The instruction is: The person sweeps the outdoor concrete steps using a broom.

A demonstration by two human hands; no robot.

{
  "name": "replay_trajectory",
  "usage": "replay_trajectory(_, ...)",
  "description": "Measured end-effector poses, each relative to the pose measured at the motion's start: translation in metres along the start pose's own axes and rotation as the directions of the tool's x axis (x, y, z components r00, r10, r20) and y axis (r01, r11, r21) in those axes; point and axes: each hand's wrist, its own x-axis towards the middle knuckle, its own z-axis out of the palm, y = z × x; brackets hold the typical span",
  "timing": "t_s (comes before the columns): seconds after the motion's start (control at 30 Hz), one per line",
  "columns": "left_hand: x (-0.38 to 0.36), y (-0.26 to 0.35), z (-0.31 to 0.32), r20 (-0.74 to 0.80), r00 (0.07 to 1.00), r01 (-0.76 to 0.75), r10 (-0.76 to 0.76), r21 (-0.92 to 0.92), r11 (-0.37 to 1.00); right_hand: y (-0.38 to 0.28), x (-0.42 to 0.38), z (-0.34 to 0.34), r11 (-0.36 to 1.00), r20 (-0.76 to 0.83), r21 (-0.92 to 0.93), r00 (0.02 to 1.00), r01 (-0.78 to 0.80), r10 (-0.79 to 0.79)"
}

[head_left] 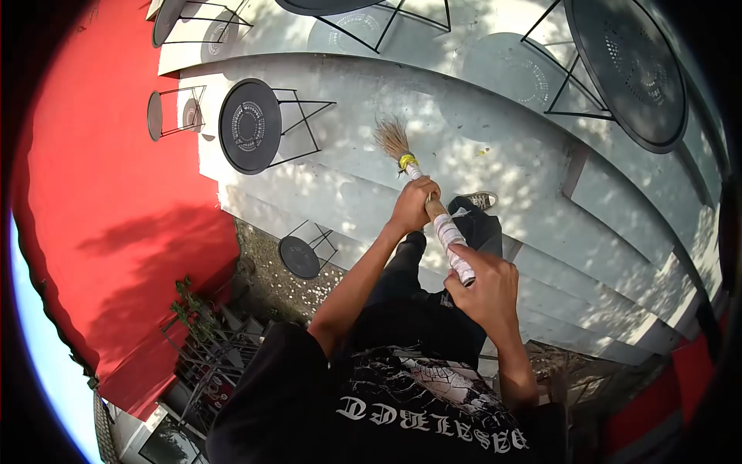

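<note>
I hold a short straw broom (433, 213) with both hands over pale concrete steps (541, 178). Its handle is wrapped in white patterned tape, with a yellow band close to the bristles. The brown bristles (392, 138) rest on a step. My left hand (413, 205) grips the handle lower down, nearer the bristles. My right hand (483, 288) is closed around the handle's near end. Below the hands are my black trousers and one dark sneaker (481, 201).
Black round metal tables stand around: one at the left (249, 126), a small one lower down (299, 257), a large one at the top right (630, 66). A red wall (116, 193) fills the left side, with plants and a gravel strip (270, 278) at its foot.
</note>
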Motion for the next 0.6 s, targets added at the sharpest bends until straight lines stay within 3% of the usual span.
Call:
replay_trajectory(0.07,0.002,-0.055,-0.006,-0.222,0.964,-0.111,0.148,0.168,0.98,0.0,0.028,0.029,1.0,-0.03,0.004,0.999,0.015,-0.015)
replay_trajectory(0.2,0.007,-0.172,-0.028,-0.091,0.995,0.052,-0.044,0.088,0.995,0.002,0.082,0.131,0.984,0.071,-0.177,0.997,0.007,0.005)
replay_trajectory(0.23,0.003,-0.196,-0.029,-0.09,0.995,-0.032,0.038,0.073,0.997,-0.004,0.09,0.148,0.985,0.072,-0.173,0.997,0.011,0.002)
replay_trajectory(0.3,-0.002,-0.236,-0.017,-0.058,0.994,-0.093,0.093,-0.005,0.996,-0.002,0.102,0.187,0.984,-0.07,-0.176,0.997,-0.025,0.013)
replay_trajectory(0.37,0.002,-0.259,-0.019,-0.047,0.954,-0.297,0.295,-0.045,0.954,0.0,0.101,0.216,0.995,-0.247,-0.094,0.967,0.034,-0.057)
replay_trajectory(0.4,0.002,-0.262,-0.026,-0.086,0.923,-0.38,0.374,-0.065,0.923,-0.022,0.097,0.227,0.979,-0.352,-0.132,0.93,-0.159,0.103)
replay_trajectory(0.43,0.0,-0.267,-0.03,-0.103,0.91,-0.41,0.402,-0.076,0.909,-0.03,0.093,0.245,0.972,-0.451,-0.092,0.879,-0.218,0.155)
replay_trajectory(0.47,-0.005,-0.27,-0.042,-0.064,0.914,-0.405,0.4,-0.092,0.91,-0.03,0.092,0.266,0.996,-0.526,-0.036,0.849,-0.079,0.048)
replay_trajectory(0.6,-0.034,-0.295,-0.095,-0.105,0.89,-0.455,0.444,-0.163,0.875,-0.109,0.089,0.315,0.978,-0.539,-0.138,0.84,-0.159,0.061)
